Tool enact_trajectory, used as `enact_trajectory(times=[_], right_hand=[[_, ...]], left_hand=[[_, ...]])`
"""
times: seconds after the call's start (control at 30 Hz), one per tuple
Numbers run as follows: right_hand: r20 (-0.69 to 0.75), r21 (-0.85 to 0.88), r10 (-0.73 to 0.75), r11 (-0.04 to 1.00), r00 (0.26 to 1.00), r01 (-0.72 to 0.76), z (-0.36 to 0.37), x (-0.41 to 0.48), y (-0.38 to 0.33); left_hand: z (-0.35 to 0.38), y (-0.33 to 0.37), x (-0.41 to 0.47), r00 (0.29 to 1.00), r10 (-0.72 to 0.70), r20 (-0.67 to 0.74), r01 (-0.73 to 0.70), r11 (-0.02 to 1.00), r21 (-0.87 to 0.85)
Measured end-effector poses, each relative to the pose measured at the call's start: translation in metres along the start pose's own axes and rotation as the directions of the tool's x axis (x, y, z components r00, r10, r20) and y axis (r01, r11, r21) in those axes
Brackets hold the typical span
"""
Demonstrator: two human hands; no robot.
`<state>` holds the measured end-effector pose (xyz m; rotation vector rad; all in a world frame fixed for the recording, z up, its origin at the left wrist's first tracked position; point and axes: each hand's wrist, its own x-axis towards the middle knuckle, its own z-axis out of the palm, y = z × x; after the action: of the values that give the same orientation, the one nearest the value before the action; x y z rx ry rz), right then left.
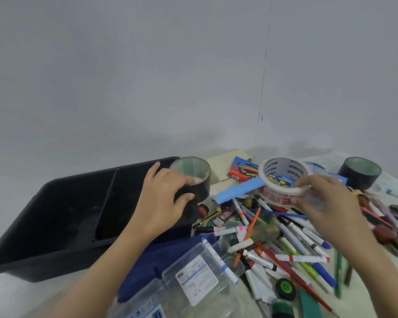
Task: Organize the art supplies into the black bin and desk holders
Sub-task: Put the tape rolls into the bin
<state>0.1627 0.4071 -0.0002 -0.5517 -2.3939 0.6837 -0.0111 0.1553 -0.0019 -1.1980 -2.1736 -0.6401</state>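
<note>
Two hands, each holding one tape roll, next to the black bin.
Left fingers (187,181) curl over the rim and wall of the black tape roll (200,192); left hand (163,200) grips it at the right end of the black bin (55,214), and I cannot tell if it rests on anything. Right fingertips (303,182) pinch the near rim of the white tape roll (283,167); right hand (329,205) holds it tilted over the marker pile (292,239). A blue strip (239,190) lies between the rolls. A second black roll (360,174) stands far right. Clear boxes (193,276) sit in front.
</note>
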Motion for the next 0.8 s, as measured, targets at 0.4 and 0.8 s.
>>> enact_trajectory(times=[0.4,0.8], right_hand=[[-0.012,0.423,-0.266,0.872,0.964,0.246,0.122,0.003,-0.129],[0.353,0.213,-0.413,0.909,0.839,0.358,0.265,0.033,-0.26]], left_hand=[[-0.074,-0.101,-0.061,0.97,-0.233,-0.066,0.241,0.952,0.189],[-0.133,-0.174,-0.14,0.897,-0.426,-0.114,0.439,0.838,0.324]])
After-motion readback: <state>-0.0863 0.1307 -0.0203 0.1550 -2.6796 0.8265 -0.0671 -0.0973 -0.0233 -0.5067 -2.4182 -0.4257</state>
